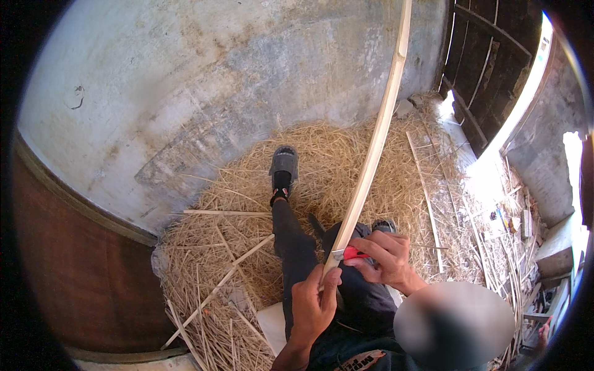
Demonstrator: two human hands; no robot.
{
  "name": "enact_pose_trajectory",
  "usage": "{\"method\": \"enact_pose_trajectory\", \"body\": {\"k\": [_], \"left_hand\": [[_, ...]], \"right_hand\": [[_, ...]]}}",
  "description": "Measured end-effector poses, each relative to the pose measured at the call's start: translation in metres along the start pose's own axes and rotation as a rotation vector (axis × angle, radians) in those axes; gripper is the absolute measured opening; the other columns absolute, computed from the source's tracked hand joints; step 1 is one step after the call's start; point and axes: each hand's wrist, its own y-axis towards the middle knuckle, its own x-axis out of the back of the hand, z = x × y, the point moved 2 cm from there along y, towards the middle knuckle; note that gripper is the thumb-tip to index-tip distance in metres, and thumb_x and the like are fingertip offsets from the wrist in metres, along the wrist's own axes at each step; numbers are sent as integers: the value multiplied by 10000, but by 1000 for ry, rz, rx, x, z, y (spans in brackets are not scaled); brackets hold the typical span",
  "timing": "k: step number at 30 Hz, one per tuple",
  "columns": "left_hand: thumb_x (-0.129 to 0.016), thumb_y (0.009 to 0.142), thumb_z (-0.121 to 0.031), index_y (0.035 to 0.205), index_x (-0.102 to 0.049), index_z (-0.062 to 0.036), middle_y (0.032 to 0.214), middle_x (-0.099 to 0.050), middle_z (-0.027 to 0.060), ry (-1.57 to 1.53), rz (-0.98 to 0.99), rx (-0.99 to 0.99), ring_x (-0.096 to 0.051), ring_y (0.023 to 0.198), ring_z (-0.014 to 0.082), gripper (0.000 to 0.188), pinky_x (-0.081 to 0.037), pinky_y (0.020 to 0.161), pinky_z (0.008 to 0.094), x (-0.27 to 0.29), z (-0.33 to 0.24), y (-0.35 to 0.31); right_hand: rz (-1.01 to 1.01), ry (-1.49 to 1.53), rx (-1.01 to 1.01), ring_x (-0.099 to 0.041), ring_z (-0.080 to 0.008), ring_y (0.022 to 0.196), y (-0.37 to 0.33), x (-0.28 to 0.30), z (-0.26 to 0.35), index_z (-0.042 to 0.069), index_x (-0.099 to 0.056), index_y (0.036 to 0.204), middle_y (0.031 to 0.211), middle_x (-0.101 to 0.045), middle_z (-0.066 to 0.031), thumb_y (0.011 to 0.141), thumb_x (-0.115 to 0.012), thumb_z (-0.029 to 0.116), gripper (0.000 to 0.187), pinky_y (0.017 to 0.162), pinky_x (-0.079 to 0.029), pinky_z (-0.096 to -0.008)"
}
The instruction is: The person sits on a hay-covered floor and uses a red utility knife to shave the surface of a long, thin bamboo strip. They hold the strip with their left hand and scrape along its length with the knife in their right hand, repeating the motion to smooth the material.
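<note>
A long pale bamboo strip [375, 145] runs from my lap up past the top edge of the picture, leaning to the right. Its lower end is gripped by my left hand [314, 304], thumb and fingers closed around it. Just above that grip, my right hand [391, 256] holds a red-handled utility knife [354, 253]. The knife's short metal blade lies across the strip and touches it. My legs in dark trousers stretch out beneath, and a dark sandal [284, 162] is on one foot.
Straw and shavings [334, 145] cover the floor. Loose bamboo sticks [226, 281] lie at left, and another thin strip [426, 198] lies at right. A stained wall [216, 74] stands ahead, a brown panel [93, 272] at left, and dark wooden boards [489, 68] at far right.
</note>
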Motion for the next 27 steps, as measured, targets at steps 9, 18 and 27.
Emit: {"method": "enact_pose_trajectory", "body": {"k": [9,18,27], "left_hand": [[-602,1086,-229,943,-651,17,698,-681,95,18,2,-28,-668,548,150,289,-453,491,303,0,4,-3],[-606,1077,-248,951,-686,11,668,-646,63,-64,191,218,-601,553,101,299,-435,523,289,6,31,-43],[-571,1086,-347,866,-661,-42,634,-556,10,-162,122,125,-514,577,66,387,-385,530,273,8,31,-23]], "right_hand": [[-25,4,-18,-616,-188,550,3,3,-1,116,-780,1039,712,-634,1,792,-880,266,306,481,-463,-324],[-415,78,-617,-499,-94,587,13,36,-103,28,-759,1052,709,-627,-23,999,-702,284,268,551,-374,-268],[-203,791,-709,-593,-65,708,11,12,-45,4,-694,1246,866,-689,-14,986,-722,233,347,664,-456,-232]]}}
